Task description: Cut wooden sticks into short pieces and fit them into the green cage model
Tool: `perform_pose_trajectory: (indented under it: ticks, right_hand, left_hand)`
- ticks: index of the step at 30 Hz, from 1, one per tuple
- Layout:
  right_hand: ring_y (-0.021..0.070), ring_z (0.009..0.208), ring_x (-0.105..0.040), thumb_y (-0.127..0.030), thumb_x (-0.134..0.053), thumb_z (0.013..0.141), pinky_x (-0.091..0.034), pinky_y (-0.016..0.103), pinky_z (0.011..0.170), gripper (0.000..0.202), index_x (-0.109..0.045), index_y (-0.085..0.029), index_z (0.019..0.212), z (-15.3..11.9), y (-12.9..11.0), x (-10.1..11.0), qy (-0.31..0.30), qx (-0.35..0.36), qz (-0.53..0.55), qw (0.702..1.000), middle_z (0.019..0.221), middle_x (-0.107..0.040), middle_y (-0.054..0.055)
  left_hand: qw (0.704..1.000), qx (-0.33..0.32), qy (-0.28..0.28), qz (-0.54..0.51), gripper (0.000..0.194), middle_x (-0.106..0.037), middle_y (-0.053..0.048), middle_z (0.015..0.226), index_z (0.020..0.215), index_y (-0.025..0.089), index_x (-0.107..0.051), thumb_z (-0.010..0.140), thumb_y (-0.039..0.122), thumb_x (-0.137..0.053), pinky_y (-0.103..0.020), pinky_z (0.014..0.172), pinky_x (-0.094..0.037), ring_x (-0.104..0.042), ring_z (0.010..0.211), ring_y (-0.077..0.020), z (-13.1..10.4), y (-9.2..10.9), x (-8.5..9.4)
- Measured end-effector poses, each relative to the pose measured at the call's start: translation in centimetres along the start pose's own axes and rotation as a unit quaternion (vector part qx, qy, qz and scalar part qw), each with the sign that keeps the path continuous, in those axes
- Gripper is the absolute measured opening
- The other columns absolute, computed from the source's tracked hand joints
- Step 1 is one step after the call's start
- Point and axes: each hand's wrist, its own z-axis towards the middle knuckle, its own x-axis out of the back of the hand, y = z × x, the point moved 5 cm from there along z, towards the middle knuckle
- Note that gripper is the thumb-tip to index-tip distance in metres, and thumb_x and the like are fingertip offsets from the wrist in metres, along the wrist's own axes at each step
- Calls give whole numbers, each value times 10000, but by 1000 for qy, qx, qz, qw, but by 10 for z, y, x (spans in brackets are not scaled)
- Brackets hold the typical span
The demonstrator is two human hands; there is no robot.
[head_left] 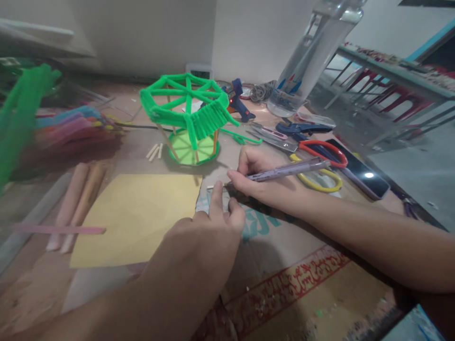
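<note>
My left hand point(202, 241) has its index finger pressed on a small pale stick point(210, 187), holding it down on a bluish printed piece point(202, 204); the other fingers are curled in. In my right hand point(254, 173) is a pen point(289, 169) with a purple patterned barrel, its tip end close to the stick beside my left fingertip. Behind both hands stands a small frame model point(209, 121) of green pipe cleaners and thin wooden posts on a round green base. Several short pale sticks point(155, 151) lie to its left.
A yellow sheet point(142, 218) lies left of my hands, near rolled paper tubes point(73, 203) and blurred pipe cleaners point(21, 118). To the right are scissors point(322, 151), a phone point(366, 175) and a tall water bottle point(309, 61). A glue gun point(240, 102) rests behind the model.
</note>
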Motion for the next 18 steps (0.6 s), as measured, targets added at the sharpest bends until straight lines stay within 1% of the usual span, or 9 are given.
perform_pose_trajectory:
  ticks: [2,5,7,10,13,16,18]
  right_hand:
    - [88,511,-430,-309,-633,877,-295,229,456,298,-400,-220,714,0,-1,0,-3,6,3,1000,586,-463,-68]
    - [87,501,-423,-304,-630,880,-284,228,449,299,-402,-219,705,0,-3,-1,-13,18,-8,1000,572,-462,-70]
    - [87,505,-425,-294,-628,879,-281,230,457,292,-407,-218,704,0,-2,-1,-15,13,-20,1000,573,-469,-68]
    - [90,516,-424,-291,-642,866,-282,234,467,295,-405,-220,705,0,-1,-1,-8,9,-9,1000,584,-469,-65]
    - [93,526,-419,-298,-642,867,-281,237,477,300,-402,-221,704,0,0,-1,-7,6,3,1000,588,-458,-63]
    - [95,531,-413,-309,-636,872,-275,244,487,297,-405,-221,708,0,1,-1,-4,-4,1,1000,593,-459,-61]
    - [96,534,-411,-316,-643,868,-274,248,494,300,-407,-221,709,0,0,0,-3,-5,1,1000,593,-457,-61]
  left_hand:
    - [1000,-2,-1,16,385,-532,-175,1480,1317,248,-602,953,198,-490,-289,574,-559,-722,670,-184,0,0,0]
    - [1000,2,2,8,373,-544,-169,1471,1311,249,-607,957,209,-497,-275,578,-559,-715,661,-167,0,0,-1]
    - [1000,0,2,12,385,-543,-164,1473,1318,253,-604,956,195,-488,-274,584,-559,-713,657,-162,-1,0,-2]
    - [999,-7,-7,40,419,-525,-165,1488,1332,252,-592,941,156,-473,-275,576,-555,-714,658,-166,0,1,-1]
    - [999,-11,-17,49,432,-527,-165,1487,1327,248,-595,925,136,-481,-266,570,-553,-720,670,-168,0,2,6]
    - [999,-15,-22,33,427,-525,-164,1489,1326,243,-598,927,142,-484,-258,560,-552,-725,674,-167,-1,4,16]
    - [999,-19,-24,24,422,-516,-164,1496,1330,242,-597,933,151,-486,-254,556,-549,-726,685,-169,-2,4,19]
